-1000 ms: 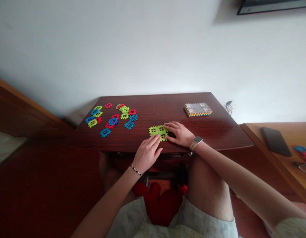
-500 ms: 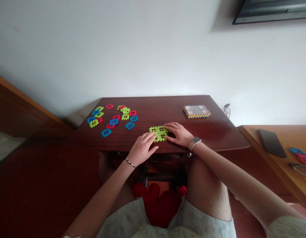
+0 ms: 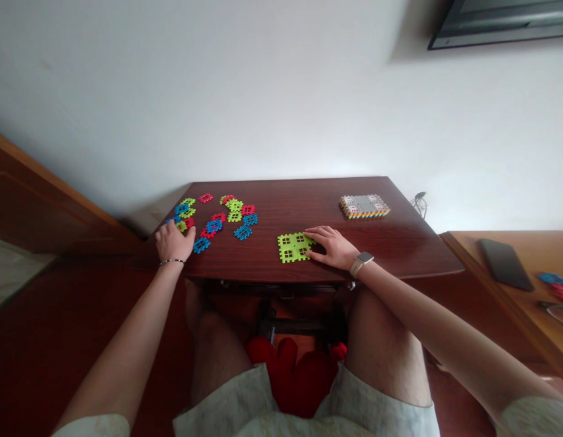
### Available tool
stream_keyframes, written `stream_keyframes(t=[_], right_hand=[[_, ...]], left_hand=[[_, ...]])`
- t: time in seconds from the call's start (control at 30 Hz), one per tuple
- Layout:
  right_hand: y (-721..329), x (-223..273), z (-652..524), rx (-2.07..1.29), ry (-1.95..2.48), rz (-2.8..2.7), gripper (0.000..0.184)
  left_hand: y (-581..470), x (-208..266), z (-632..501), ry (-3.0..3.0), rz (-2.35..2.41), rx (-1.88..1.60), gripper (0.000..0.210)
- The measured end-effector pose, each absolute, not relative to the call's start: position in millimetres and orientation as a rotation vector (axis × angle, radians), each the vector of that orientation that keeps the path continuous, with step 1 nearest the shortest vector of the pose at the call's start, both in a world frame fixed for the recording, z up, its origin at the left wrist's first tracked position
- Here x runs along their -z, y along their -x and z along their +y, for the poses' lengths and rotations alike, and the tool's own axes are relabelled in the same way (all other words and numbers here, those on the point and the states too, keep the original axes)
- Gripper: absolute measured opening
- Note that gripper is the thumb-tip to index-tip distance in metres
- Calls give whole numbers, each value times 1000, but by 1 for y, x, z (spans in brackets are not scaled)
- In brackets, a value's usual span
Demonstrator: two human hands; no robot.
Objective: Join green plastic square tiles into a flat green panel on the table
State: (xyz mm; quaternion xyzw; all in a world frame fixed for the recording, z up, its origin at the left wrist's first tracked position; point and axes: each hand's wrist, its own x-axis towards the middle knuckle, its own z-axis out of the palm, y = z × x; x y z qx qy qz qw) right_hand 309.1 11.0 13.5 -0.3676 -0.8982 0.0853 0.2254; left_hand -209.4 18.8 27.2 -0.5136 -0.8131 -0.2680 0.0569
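Observation:
A square green interlocking tile panel (image 3: 294,247) with several window-like openings lies flat near the table's front edge. My right hand (image 3: 331,247), a watch on its wrist, rests at the panel's right side. Its fingers are stretched out and its fingertips and thumb touch the panel's edge. At the left end of the table my left hand (image 3: 174,241) is over the loose tiles. Its thumb is apart from the fingers, and a green tile (image 3: 181,226) shows between them. The fingertips are partly hidden, and part of a blue tile (image 3: 174,219) shows just beyond them.
Several red, blue and green tiles (image 3: 234,216) are scattered over the left half of the dark table (image 3: 281,203). A stack of tile panels with a grey top (image 3: 365,205) stands at the back right. A side table on the right holds a dark flat device (image 3: 504,263).
My left hand has left the green panel and moved left to the loose tiles. My right hand stays at the panel's right side. The view has shifted slightly.

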Motion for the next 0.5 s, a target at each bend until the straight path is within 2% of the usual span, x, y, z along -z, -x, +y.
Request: stream_keyframes(t=[0.23,0.5], right_hand=[[-310,-13,11,-237,1014,-2475,63],[-309,-15,11,-230,1023,-2482,62]], left_hand=[[229,-24,36,1419,-2670,862,66],[227,-25,41,1354,-2681,823,55]])
